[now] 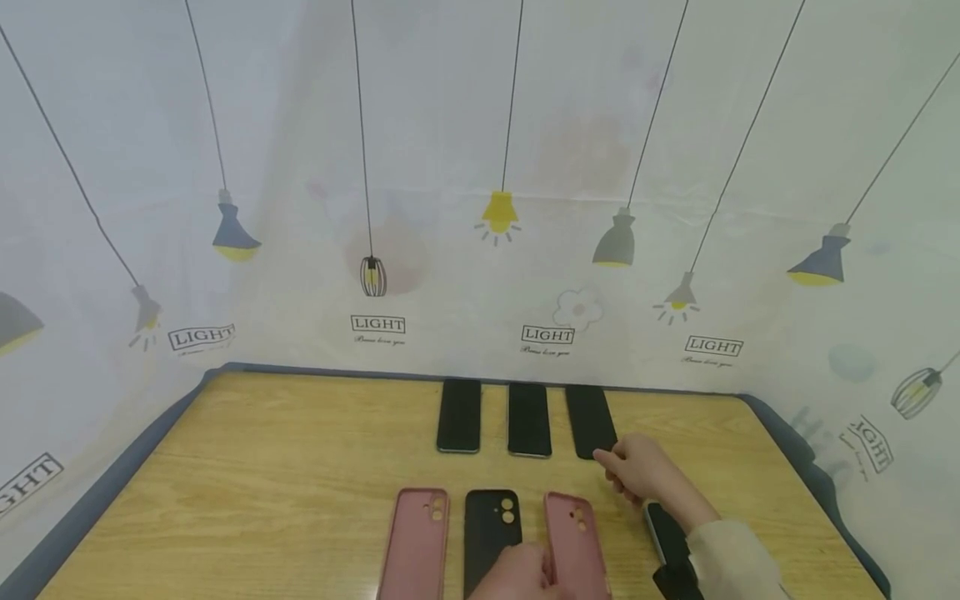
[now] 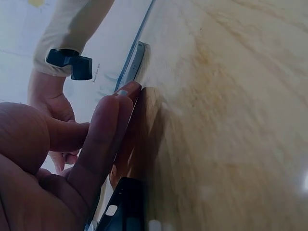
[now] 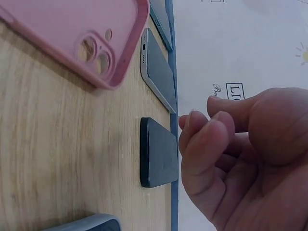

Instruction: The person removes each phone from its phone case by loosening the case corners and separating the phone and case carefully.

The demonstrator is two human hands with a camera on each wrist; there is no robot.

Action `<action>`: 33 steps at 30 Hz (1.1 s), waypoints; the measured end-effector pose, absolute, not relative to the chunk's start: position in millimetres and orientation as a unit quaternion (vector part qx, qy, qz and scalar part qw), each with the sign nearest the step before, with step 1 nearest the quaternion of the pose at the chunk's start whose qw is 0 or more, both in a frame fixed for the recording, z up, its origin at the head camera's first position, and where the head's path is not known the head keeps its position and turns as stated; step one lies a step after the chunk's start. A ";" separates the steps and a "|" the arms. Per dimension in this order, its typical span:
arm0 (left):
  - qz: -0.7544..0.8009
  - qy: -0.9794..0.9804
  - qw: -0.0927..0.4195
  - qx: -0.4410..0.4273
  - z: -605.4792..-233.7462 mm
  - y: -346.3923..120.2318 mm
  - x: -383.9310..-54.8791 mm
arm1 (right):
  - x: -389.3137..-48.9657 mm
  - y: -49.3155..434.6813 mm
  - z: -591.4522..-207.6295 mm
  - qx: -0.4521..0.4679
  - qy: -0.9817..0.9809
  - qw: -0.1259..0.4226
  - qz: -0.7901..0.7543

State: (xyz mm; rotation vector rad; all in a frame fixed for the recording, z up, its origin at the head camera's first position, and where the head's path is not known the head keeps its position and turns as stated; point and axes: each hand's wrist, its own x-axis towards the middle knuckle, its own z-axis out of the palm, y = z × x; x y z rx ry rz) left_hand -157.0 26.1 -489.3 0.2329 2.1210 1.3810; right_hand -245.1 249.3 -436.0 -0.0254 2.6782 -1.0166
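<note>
In the head view my left hand [image 1: 521, 573] is low at the front, between the black phone case [image 1: 487, 527] and the right pink phone case [image 1: 576, 542]. Its fingertips are at the pink case's left edge; in the left wrist view the index and middle fingers [image 2: 103, 130] stretch forward with the thumb bent beside them. My right hand [image 1: 639, 468] hovers beside the lower end of the rightmost black phone [image 1: 589, 417]. Its fingers curl loosely and hold nothing, with the thumb apart from them in the right wrist view.
Two more phones, the left one [image 1: 459, 415] and the middle one [image 1: 529, 419], lie along the back edge. Another pink case [image 1: 416, 542] is at front left. A further phone [image 1: 663, 533] lies beneath the right forearm. A printed cloth wall [image 1: 450, 333] rises behind the table [image 1: 262, 483].
</note>
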 end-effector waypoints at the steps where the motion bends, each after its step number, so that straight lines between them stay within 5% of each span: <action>1: 0.525 0.796 0.289 0.085 -486.2 26.7 -154.4 | -244.2 249.4 -436.3 -0.010 0.925 0.139 -0.352; 20: 0.503 0.818 0.271 0.062 -477.6 29.9 -158.9 | -219.4 289.2 -444.2 -0.017 0.934 0.122 -0.334; 33: 0.578 0.766 0.265 0.099 -491.6 9.1 -163.7 | -195.8 316.3 -460.9 0.000 0.981 0.057 -0.186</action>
